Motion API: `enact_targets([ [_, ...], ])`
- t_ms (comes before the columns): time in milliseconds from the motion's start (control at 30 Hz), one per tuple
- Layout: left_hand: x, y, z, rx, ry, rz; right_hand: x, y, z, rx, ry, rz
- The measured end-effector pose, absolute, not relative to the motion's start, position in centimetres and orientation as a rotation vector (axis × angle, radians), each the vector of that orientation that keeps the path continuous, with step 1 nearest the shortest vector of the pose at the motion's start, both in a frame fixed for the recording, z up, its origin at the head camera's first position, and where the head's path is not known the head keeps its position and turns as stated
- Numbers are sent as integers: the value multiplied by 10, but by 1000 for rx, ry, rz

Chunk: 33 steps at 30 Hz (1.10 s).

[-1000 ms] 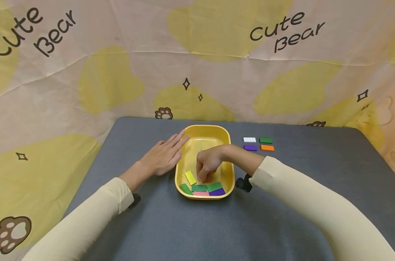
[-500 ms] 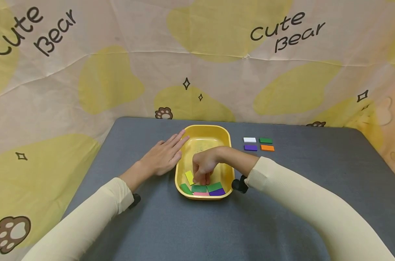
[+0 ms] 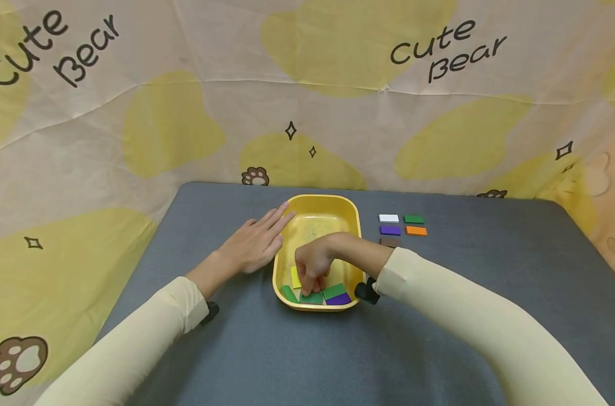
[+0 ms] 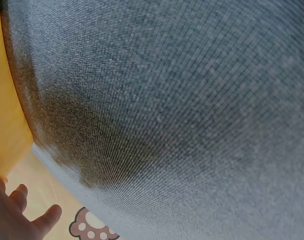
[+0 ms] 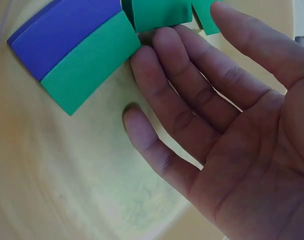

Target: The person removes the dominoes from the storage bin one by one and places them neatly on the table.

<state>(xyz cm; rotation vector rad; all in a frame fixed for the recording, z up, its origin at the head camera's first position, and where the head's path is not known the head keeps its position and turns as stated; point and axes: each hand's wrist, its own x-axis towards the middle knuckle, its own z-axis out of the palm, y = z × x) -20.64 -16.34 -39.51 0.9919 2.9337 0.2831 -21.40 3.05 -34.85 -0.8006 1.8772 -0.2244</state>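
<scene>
A yellow tray [image 3: 317,204] stands on the grey table. My left hand [image 3: 253,239] rests along its left rim, fingers extended and holding nothing. Inside the tray, my right hand [image 3: 314,262] reaches down with bent fingers. Its fingertips touch the edge of a green block [image 5: 162,14] near the front wall; the thumb stays apart from them. Beside this block lie a second green block [image 5: 92,62] and a purple block [image 5: 67,30], side by side. Another green block [image 3: 289,294] leans in the front left corner. A yellow block [image 3: 295,277] is partly hidden behind the right hand.
Right of the tray, a white block [image 3: 389,218], a green block [image 3: 414,219], a purple block [image 3: 390,230] and an orange block [image 3: 416,230] lie in two rows. A brown block [image 3: 390,242] shows partly behind the right forearm. A printed cloth [image 3: 337,124] hangs behind the table.
My right hand has moved left and toward the front wall. The middle green block has shifted forward, covering the pink block. A brown block has come into sight. My left hand stays put.
</scene>
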Motion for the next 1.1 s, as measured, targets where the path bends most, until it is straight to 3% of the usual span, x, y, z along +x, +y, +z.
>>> enact_targets([
  [1100, -205, -163, -393, 1014, 2947, 321, -202, 24, -339, -824, 1719, -203],
])
